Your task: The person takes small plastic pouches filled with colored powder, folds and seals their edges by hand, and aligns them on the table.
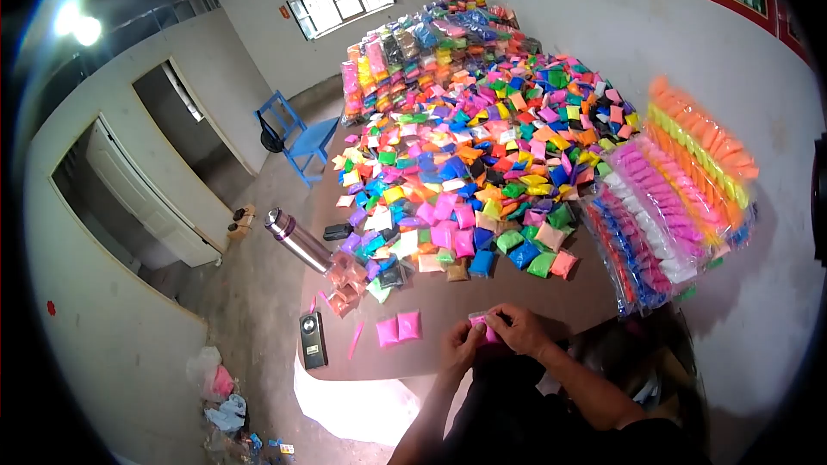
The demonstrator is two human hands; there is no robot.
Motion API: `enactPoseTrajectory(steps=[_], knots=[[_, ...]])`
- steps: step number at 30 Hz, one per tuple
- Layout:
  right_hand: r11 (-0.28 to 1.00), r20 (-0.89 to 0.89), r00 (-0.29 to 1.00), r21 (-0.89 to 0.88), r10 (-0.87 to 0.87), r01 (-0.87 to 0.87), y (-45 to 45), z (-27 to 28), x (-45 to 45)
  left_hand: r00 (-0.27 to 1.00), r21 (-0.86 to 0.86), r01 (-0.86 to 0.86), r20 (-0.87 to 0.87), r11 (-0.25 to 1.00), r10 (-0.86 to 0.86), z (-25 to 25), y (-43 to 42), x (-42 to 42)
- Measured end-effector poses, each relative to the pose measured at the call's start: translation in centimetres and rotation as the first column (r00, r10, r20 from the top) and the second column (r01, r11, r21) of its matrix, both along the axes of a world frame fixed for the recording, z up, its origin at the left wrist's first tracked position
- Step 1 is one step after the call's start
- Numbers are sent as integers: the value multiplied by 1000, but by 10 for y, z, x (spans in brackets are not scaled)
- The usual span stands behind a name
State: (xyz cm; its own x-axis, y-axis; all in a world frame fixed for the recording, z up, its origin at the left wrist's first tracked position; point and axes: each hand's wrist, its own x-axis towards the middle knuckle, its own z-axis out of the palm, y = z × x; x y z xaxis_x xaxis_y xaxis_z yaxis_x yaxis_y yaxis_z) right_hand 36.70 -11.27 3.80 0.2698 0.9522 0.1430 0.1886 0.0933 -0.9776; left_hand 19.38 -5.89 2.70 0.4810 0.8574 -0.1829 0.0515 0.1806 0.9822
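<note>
Near the table's front edge, my left hand (463,346) and my right hand (518,331) are close together, both gripping a small pink packet (484,320). Fingers of both hands cover much of it. To the left of my hands, two pink packets (399,329) lie side by side on the brown table (448,294). A thin pink strip (355,340) rests left of them. Beyond my hands spreads a large pile of small coloured packets (482,155).
A black phone-like device (314,340) lies at the table's left corner, with a metal thermos (297,241) behind it. Bundled colourful bags (655,207) stand at the right edge. A blue chair (307,139) is beyond the table's left side. White sheeting (357,405) hangs below the front edge.
</note>
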Motion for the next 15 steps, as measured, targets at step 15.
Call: enactPoseTrajectory(steps=[15], knots=[[998,118,992,-9,-54,56,3,-10,-7,997,-55,60,49,997,-58,-3,4,-1]])
